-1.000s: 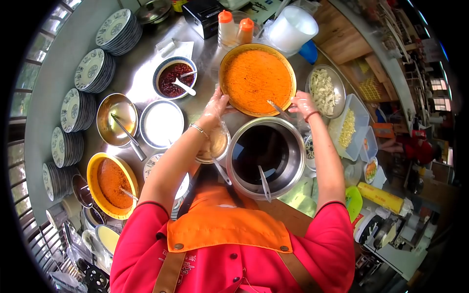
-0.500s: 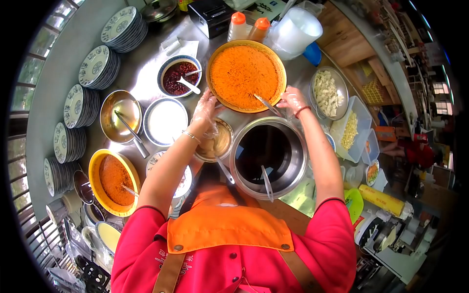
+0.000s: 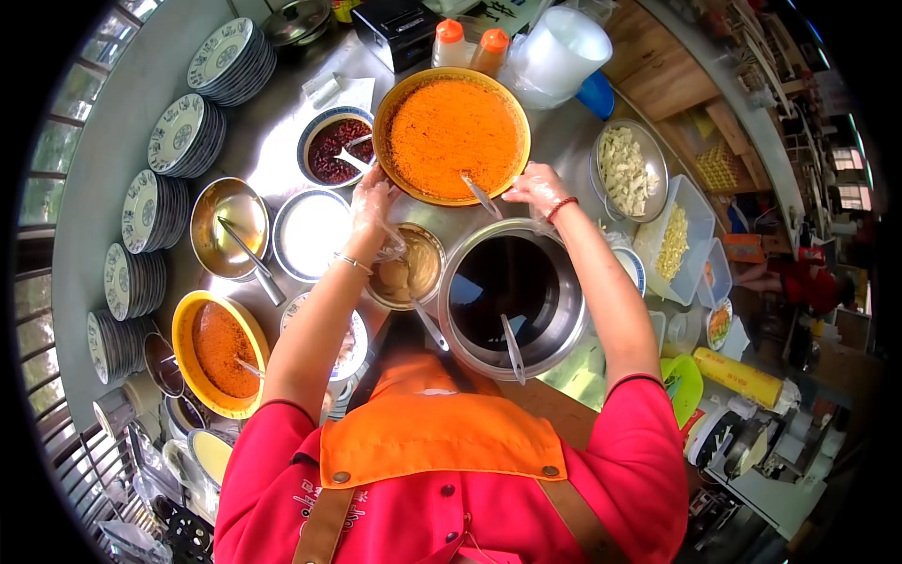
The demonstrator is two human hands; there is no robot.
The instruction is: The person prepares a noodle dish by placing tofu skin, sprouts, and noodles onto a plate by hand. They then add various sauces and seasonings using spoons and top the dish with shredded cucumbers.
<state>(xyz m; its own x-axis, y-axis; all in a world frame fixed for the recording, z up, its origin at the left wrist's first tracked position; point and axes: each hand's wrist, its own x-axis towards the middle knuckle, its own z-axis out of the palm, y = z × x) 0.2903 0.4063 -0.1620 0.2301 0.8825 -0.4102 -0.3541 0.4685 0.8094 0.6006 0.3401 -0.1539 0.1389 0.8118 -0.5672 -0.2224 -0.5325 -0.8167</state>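
Note:
A large yellow bowl [image 3: 453, 132] filled with orange-red powder or paste is at the upper middle, a spoon [image 3: 481, 195] resting in its near edge. My left hand [image 3: 374, 202], in a clear plastic glove, grips the bowl's lower left rim. On the lower right rim, my gloved right hand [image 3: 538, 190] holds the same bowl. Just below stand a steel pot of dark liquid [image 3: 503, 291] with a spoon and a bowl of tan paste [image 3: 411, 267]. Left of the bowl is a dish of dark red chili [image 3: 334, 150], partly behind its rim.
Stacked plates [image 3: 178, 136] line the left side. A white-filled bowl [image 3: 312, 235], a steel bowl with a ladle [image 3: 228, 228] and another yellow bowl [image 3: 218, 352] stand left. Squeeze bottles [image 3: 489, 52], a colander [image 3: 628, 172] and a plastic tub [image 3: 669, 246] are beyond and right.
The large yellow bowl has moved left and slightly away from me, with both hands on its rim. It now overlaps the chili dish's edge in view, and more of the tan paste shows.

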